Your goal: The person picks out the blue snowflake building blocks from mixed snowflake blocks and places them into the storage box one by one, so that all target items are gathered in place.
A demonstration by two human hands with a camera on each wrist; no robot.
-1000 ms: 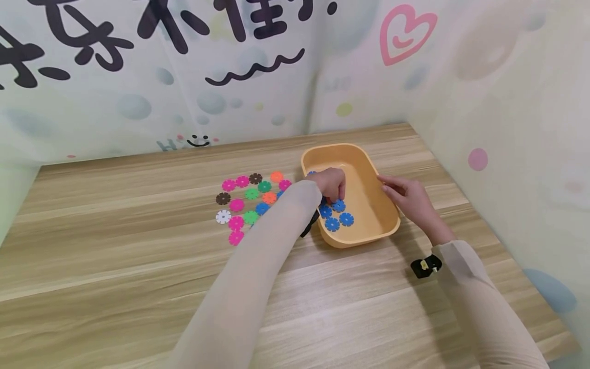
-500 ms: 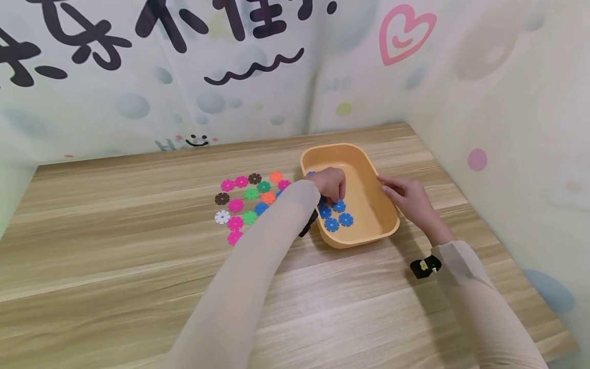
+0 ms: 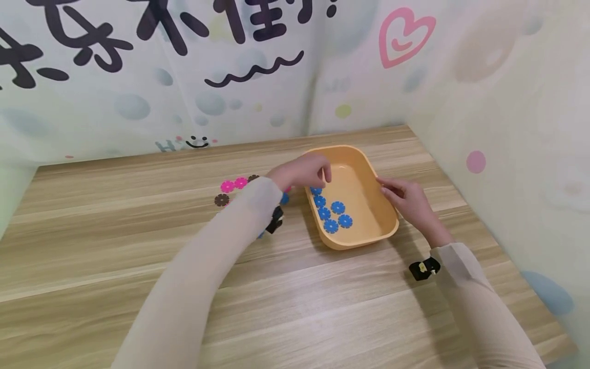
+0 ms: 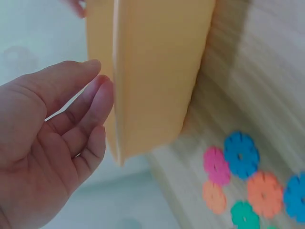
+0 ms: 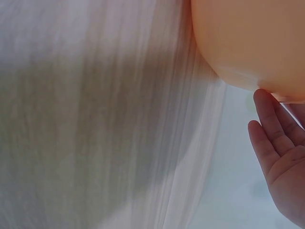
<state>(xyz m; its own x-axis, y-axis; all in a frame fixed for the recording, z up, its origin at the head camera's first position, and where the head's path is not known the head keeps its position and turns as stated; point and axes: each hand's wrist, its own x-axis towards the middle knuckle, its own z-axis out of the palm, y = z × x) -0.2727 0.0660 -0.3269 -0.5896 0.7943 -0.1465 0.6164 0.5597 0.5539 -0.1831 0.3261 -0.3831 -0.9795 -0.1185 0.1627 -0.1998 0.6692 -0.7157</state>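
Observation:
A yellow plastic basin (image 3: 361,210) stands on the table, with several blue notched discs (image 3: 338,207) lying along its left and near side. Above the basin's left rim is my left hand (image 3: 301,171), fingers loosely curled. In the left wrist view, the left hand (image 4: 57,129) shows nothing between thumb and fingers, beside the basin's rim (image 4: 118,81). My right hand (image 3: 410,200) pinches the basin's right rim. In the right wrist view, fingers of the right hand (image 5: 286,148) touch the basin's outer wall (image 5: 257,43), and the thumb is mostly hidden.
Left of the basin, pink discs (image 3: 240,183), a brown disc (image 3: 222,200) and other coloured ones lie on the wooden table (image 3: 115,230), partly covered by my left sleeve (image 3: 207,256). A patterned wall (image 3: 138,113) borders the table behind, another on the right.
My left hand has lifted away from the blue discs and moved left to the basin's left rim, uncovering more of them. The right hand stays on the right rim.

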